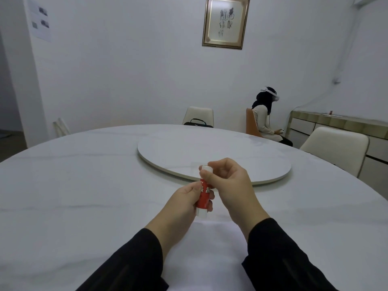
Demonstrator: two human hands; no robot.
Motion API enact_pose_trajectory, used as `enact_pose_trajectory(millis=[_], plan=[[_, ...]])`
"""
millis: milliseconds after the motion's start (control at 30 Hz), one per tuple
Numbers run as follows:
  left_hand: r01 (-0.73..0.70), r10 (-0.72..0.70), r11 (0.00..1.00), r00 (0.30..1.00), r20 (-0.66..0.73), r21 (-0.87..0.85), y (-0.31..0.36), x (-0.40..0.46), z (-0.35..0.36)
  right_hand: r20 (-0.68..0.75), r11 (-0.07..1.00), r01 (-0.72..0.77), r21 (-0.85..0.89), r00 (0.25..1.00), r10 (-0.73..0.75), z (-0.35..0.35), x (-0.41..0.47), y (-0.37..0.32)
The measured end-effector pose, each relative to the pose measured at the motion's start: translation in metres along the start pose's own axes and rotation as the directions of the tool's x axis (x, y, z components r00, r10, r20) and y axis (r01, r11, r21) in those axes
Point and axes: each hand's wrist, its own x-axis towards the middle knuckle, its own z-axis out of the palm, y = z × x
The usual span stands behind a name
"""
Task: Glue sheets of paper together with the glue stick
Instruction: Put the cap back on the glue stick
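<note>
A red glue stick with a white cap and white base stands nearly upright in the air above the table. My left hand grips its red body from the left. My right hand pinches the white cap at the top with thumb and fingers. White paper lies flat on the table between my forearms, under the hands. How many sheets there are I cannot tell.
The big round white table carries a white turntable just beyond my hands. Cream chairs stand at the far side and right. A person sits at the back right, and a sideboard lines the right wall.
</note>
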Motion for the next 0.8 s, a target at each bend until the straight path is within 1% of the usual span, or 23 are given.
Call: enact_pose_trajectory(millis=[67, 133, 167, 233, 267, 300, 367, 433, 467, 567, 633, 733, 800], plan=[[-0.013, 0.013, 0.999, 1.0, 0.015, 0.049, -0.002, 0.0, 0.001, -0.035, 0.997, 0.02, -0.08, 0.999, -0.023, 0.0, 0.0, 0.0], [-0.018, 0.016, 0.998, 0.999, 0.029, 0.057, -0.002, 0.0, 0.002, -0.022, 0.988, 0.035, -0.152, 0.999, -0.039, -0.001, 0.001, 0.0], [-0.008, 0.007, 1.0, 1.0, 0.021, 0.03, -0.002, 0.001, 0.002, 0.014, 0.99, 0.026, -0.136, 1.0, -0.025, -0.002, 0.002, 0.0], [0.017, -0.017, 0.999, 1.0, -0.005, -0.03, -0.001, 0.003, -0.001, 0.103, 0.999, -0.036, -0.008, 0.994, 0.037, -0.007, 0.004, 0.0], [0.024, -0.025, 0.999, 1.0, -0.011, -0.04, 0.0, 0.003, -0.001, 0.128, 0.997, -0.064, 0.047, 0.99, 0.057, -0.009, 0.004, -0.001], [0.027, -0.028, 0.999, 1.0, -0.01, -0.04, 0.0, 0.003, -0.002, 0.127, 0.997, -0.061, 0.055, 0.99, 0.054, -0.01, 0.004, -0.001], [0.026, -0.026, 0.999, 1.0, 0.001, -0.026, -0.001, 0.002, 0.0, 0.063, 1.0, -0.009, -0.01, 0.998, 0.01, -0.009, 0.003, 0.0], [0.022, -0.022, 1.0, 1.0, 0.008, 0.01, -0.002, 0.002, 0.002, 0.001, 0.996, 0.008, -0.094, 1.0, -0.007, -0.007, 0.003, 0.001], [0.024, -0.024, 1.0, 1.0, 0.005, 0.011, -0.002, 0.002, 0.002, 0.005, 0.995, -0.004, -0.103, 1.0, 0.005, -0.007, 0.004, 0.002], [0.036, -0.036, 0.997, 0.999, 0.0, -0.063, -0.002, 0.004, -0.001, 0.113, 0.997, -0.07, 0.031, 0.991, 0.066, -0.008, 0.003, 0.0], [0.041, -0.038, 0.994, 0.999, 0.025, -0.098, 0.0, 0.003, -0.002, 0.147, 0.997, -0.063, 0.053, 0.988, 0.054, -0.009, 0.003, 0.002], [0.046, -0.041, 0.995, 0.998, 0.047, -0.092, 0.0, 0.001, 0.0, 0.118, 0.998, -0.047, 0.039, 0.992, 0.042, -0.011, 0.005, 0.005], [0.047, -0.044, 0.998, 0.998, 0.046, -0.05, -0.003, 0.001, 0.0, 0.062, 0.999, -0.026, -0.047, 0.998, 0.029, -0.01, 0.004, 0.005]])
